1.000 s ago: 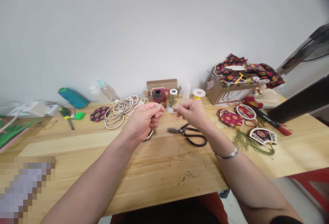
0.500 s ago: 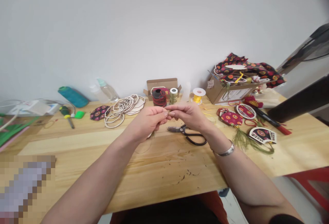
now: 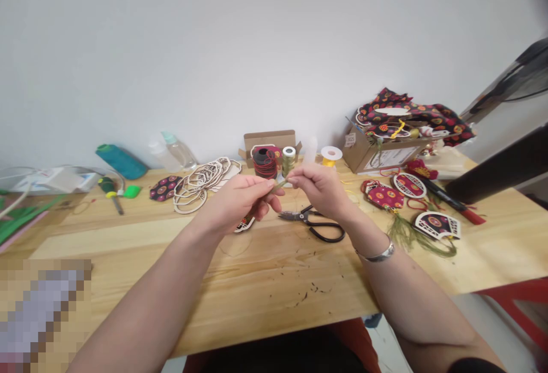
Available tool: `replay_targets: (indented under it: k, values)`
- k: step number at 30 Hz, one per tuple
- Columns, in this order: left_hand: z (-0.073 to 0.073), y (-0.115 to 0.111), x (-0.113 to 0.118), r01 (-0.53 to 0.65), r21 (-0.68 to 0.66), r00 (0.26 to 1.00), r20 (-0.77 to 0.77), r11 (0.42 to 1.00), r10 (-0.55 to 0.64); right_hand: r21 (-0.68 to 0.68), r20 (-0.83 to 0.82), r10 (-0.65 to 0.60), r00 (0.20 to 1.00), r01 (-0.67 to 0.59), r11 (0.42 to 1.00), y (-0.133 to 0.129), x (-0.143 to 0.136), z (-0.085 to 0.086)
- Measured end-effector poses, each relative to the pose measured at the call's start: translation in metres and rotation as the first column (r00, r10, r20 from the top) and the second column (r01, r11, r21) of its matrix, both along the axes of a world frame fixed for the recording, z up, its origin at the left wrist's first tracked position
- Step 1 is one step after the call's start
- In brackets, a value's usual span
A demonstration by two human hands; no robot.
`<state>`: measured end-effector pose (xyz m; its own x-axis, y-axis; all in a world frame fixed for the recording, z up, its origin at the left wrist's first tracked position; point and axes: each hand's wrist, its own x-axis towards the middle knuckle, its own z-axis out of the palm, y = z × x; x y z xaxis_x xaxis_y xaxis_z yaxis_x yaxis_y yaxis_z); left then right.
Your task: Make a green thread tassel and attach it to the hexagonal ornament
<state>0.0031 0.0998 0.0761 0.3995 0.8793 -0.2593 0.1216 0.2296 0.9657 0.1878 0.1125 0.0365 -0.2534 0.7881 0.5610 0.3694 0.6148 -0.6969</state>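
A small bundle of olive-green thread (image 3: pixel 280 185) stretches between my two hands above the table. My left hand (image 3: pixel 244 196) pinches one end between thumb and forefinger, its other fingers curled loosely below. At the other end, the fingertips of my right hand (image 3: pixel 320 189) are pressed together on the thread. Partly hidden under my left hand is a patterned ornament with a pale cut-out frame (image 3: pixel 245 225). Black-handled scissors (image 3: pixel 326 230) lie below my right hand. Behind the hands stand a spool of dark red cord (image 3: pixel 264 164) and a spool of olive thread (image 3: pixel 289 159).
Pale cut-out frames (image 3: pixel 201 181) and a screwdriver (image 3: pixel 113 195) lie at left, near a teal thread cone (image 3: pixel 122 161). A yellow thread spool (image 3: pixel 331 156) stands at the back. Rightward are a fabric-filled cardboard box (image 3: pixel 357 153), finished ornaments (image 3: pixel 436 225) and a black post (image 3: pixel 500 167).
My hands were together at the fingertips and have drawn apart a little, with the green thread now showing between them. More of the ornament under my left hand is visible.
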Motion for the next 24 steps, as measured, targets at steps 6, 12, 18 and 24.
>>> replay_targets:
  k: [6, 12, 18, 24]
  values:
    - [0.005, 0.010, -0.019, -0.132, 0.357, 0.932, -0.273, 0.925, 0.238, -0.092, -0.133, -0.014, 0.991, 0.002, 0.996, -0.004, 0.005, 0.011]
    - [0.007, 0.000, -0.018, -0.185, 0.805, 0.825, -0.184, 0.563, 0.534, -0.094, -0.085, 0.019, 0.996, -0.027, 0.995, -0.013, -0.002, 0.018]
    - [-0.002, -0.032, 0.000, -0.269, 0.514, 0.958, 0.051, 0.815, 0.283, -0.060, 0.044, 0.098, 0.994, -0.095, 0.994, -0.022, -0.018, 0.021]
    - [-0.028, -0.039, 0.002, -0.347, 0.372, 0.937, 0.111, 0.861, 0.330, -0.104, 0.083, 0.062, 0.995, -0.054, 0.993, -0.021, -0.023, 0.015]
